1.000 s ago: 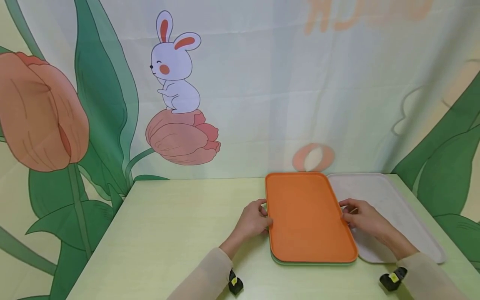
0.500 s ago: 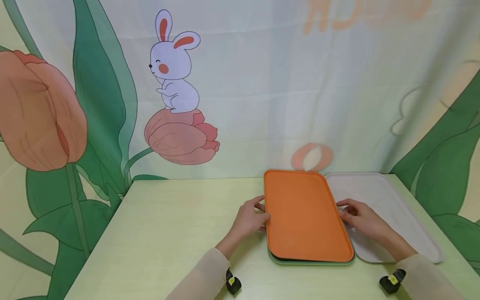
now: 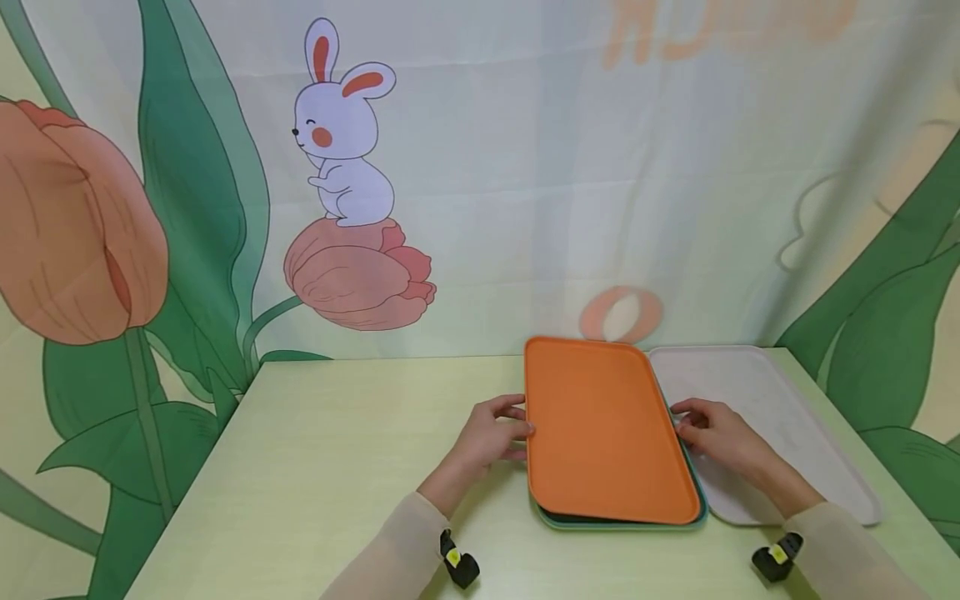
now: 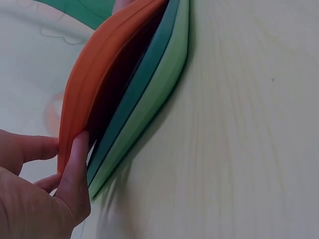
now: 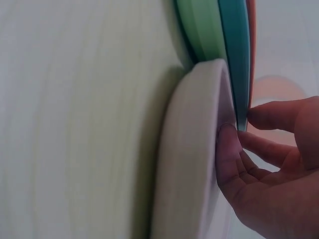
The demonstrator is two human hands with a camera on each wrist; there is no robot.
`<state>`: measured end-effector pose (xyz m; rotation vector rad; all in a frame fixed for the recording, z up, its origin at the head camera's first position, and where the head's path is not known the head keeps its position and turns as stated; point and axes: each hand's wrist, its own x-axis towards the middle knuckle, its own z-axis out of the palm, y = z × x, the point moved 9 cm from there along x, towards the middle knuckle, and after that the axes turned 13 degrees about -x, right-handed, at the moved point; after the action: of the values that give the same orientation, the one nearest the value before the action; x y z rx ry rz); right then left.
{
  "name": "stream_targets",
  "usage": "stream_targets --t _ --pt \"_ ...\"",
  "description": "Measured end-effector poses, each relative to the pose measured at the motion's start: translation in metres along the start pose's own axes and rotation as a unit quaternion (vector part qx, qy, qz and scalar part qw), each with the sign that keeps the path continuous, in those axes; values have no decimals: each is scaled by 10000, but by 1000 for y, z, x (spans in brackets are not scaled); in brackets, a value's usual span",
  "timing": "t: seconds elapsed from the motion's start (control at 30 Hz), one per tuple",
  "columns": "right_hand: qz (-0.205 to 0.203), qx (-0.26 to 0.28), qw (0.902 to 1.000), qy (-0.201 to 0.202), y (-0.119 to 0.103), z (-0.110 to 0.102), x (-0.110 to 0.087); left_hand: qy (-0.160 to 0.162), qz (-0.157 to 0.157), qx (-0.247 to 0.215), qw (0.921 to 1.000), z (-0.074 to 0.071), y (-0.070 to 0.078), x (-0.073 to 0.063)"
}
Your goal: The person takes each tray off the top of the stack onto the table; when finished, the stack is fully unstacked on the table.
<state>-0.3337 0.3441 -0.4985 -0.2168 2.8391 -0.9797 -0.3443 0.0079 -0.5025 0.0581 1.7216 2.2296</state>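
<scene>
My left hand pinches the left rim of an orange tray, thumb and fingers on either side of it in the left wrist view. The tray's left side is tilted up, a dark gap beneath. Below it lie a teal tray and a light green tray, stacked closely. My right hand holds the right edge of the stack; in the right wrist view a fingertip presses the orange rim beside the teal one. The exact hold there is partly hidden.
A pale greyish-white tray lies on the right of the light wooden table, partly under my right hand. A printed curtain with a rabbit and tulips hangs behind the table.
The orange tray's left and near edges have risen and shifted slightly left, opening a gap above the teal tray. My left hand moved with it; my right hand stayed at the right edge.
</scene>
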Motion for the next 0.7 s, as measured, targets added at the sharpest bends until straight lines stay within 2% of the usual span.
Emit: stream_targets --t 0.17,0.43,0.57,0.7 --pt "3 33 10000 -33 1 0 0 21 22 -144 9999 -2 2 -1" --pt "-71 -44 10000 19 2 -2 2 -12 175 138 9998 -8 14 -9" --pt "-155 18 9999 23 1 -2 3 18 141 240 9996 -18 16 -16" --pt "-193 72 9998 8 -2 -2 1 99 75 335 9994 -34 15 -23"
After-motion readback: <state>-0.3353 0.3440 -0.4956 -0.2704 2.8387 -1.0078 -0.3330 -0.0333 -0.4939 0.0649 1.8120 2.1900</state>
